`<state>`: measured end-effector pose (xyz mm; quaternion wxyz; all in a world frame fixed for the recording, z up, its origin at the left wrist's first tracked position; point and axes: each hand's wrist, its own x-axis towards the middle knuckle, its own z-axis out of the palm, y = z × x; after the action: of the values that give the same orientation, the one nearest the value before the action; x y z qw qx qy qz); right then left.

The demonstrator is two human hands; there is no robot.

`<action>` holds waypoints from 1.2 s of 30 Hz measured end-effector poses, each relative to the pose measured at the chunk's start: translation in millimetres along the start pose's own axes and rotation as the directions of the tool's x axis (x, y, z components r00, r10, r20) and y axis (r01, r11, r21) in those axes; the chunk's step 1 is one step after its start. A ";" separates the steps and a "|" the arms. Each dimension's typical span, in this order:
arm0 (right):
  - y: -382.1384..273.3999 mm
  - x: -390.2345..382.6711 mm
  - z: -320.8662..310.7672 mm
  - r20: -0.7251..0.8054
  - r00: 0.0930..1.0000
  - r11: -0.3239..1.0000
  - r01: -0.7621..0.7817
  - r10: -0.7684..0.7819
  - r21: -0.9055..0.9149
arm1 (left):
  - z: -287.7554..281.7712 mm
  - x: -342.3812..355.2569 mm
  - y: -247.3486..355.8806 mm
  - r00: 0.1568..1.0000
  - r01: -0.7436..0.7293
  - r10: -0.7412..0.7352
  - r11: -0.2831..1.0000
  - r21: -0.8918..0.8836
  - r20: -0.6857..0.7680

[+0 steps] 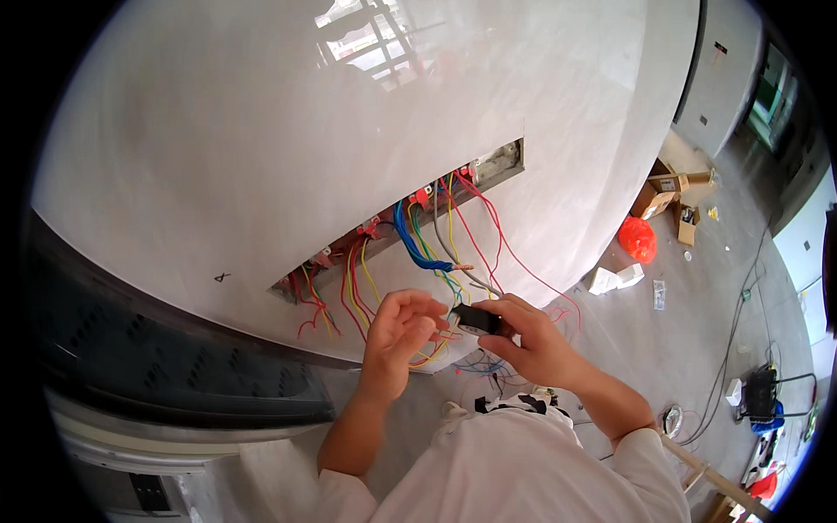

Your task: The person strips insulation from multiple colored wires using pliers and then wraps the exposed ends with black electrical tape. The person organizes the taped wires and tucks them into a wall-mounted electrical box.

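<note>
My right hand [527,336] grips a small black roll of tape [477,320] between thumb and fingers, its paler flat side turned toward me. Just left of it is my left hand [400,338], palm partly up, with loosely curled fingers apart and nothing visible in them. Above both hands hangs a bundle of blue wires [413,247], its bare copper ends [462,268] twisted together. The wires come out of a long slot [384,228] in the wall, which holds red junction boxes [423,195]. Red wires [478,228], a grey cable [438,228] and yellow and green wires hang beside the bundle.
The glossy pale wall [261,131] stands directly ahead. On the floor to the right are cardboard boxes [652,200], a red plastic bag [637,240], white boxes [615,279] and long dark cables [725,370]. A dark glass panel [174,357] runs along the lower left.
</note>
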<state>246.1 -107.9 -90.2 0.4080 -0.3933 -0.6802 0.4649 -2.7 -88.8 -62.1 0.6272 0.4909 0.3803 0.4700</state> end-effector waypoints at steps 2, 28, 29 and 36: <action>-2.4 5.0 10.8 -0.034 0.998 0.997 0.056 -0.058 -0.061 | 2.0 -0.4 1.1 0.995 -0.092 0.090 0.994 0.051 0.046; 1.5 11.7 25.3 -0.113 0.872 0.809 0.384 -0.476 -0.446 | -4.4 10.6 -9.2 0.955 -0.296 0.266 0.867 0.401 0.128; -0.2 10.8 25.1 -0.107 0.878 0.823 0.385 -0.466 -0.417 | -2.3 9.7 -10.6 0.958 -0.288 0.272 0.893 0.345 0.096; 10.6 16.3 40.7 -0.193 0.888 0.873 0.333 -0.417 -0.356 | -0.7 11.8 -10.9 0.890 -0.437 0.454 0.829 0.349 0.037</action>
<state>204.4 -102.9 -106.9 0.5104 -0.3704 -0.7483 0.2057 2.2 -78.1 -73.0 0.3944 0.6575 0.3471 0.5401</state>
